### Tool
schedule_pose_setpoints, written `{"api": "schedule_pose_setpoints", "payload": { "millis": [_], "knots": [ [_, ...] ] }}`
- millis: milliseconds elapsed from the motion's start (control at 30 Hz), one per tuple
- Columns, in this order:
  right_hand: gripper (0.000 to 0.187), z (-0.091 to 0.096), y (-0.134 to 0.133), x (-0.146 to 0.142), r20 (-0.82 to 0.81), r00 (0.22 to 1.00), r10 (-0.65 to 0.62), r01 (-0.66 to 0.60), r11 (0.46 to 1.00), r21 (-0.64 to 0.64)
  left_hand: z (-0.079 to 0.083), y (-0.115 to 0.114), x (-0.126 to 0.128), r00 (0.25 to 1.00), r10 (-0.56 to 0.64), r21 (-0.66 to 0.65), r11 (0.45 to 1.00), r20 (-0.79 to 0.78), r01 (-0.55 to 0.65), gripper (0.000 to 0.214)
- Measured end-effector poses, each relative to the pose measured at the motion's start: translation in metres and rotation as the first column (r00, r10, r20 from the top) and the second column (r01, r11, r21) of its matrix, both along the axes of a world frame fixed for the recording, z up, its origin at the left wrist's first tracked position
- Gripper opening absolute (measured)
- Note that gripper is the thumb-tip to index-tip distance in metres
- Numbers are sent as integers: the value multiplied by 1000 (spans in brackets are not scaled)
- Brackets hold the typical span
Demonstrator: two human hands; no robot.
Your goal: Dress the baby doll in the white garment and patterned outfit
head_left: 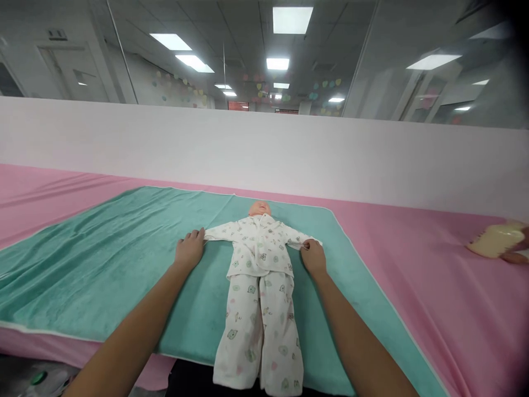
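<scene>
A baby doll lies on its back, dressed in a white patterned long-sleeved top and matching trousers. The trouser legs reach over the near edge of the teal towel beneath it. At the end of the sleeve on the left, my left hand has its fingers closed on the cuff. My right hand pinches the other sleeve near its cuff. Both sleeves are stretched out sideways. Whether the doll's hands are inside the cuffs cannot be seen.
A pink cloth covers the table around the towel. At the far right, another person's hand touches a pale yellow bottle-like object. Behind the table stands a white low wall with glass above. A green cap shows at bottom left.
</scene>
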State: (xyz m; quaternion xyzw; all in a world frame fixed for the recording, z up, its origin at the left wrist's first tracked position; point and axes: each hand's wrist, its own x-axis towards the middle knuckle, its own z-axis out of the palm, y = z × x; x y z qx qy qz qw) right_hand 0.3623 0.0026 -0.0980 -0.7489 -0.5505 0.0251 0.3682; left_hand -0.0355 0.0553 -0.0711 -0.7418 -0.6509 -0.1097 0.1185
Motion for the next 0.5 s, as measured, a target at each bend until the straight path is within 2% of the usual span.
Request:
{"api": "schedule_pose_setpoints", "payload": {
  "millis": [100, 167, 233, 333, 433, 500],
  "knots": [
    [10, 0, 3, 9, 132, 991, -16, 20, 999, -29, 1, 1, -14, 998, 65, 7, 998, -26, -65, 40],
    [10, 1, 3, 17, 169, 985, 17, -11, 999, -39, 1, 2, -22, 994, 108, 2, 994, -22, -108, 39],
    [10, 0, 4, 27, 138, 989, 44, -39, 998, -41, 0, 2, -27, 989, 151, 8, 988, -1, -151, 39],
    [13, 0, 4, 37, 40, 999, 19, -18, 1000, -25, -2, 3, -28, 982, 183, 27, 982, 55, -184, 40],
    [19, 8, 0, 25, -15, 1000, 22, -21, 996, 88, 0, 0, -21, 978, 152, 109, 980, 143, -168, 43],
    [23, 19, -4, 3, -73, 993, 94, -79, 979, 190, 5, -3, -9, 974, 62, 203, 973, 218, -107, 46]
  ]
}}
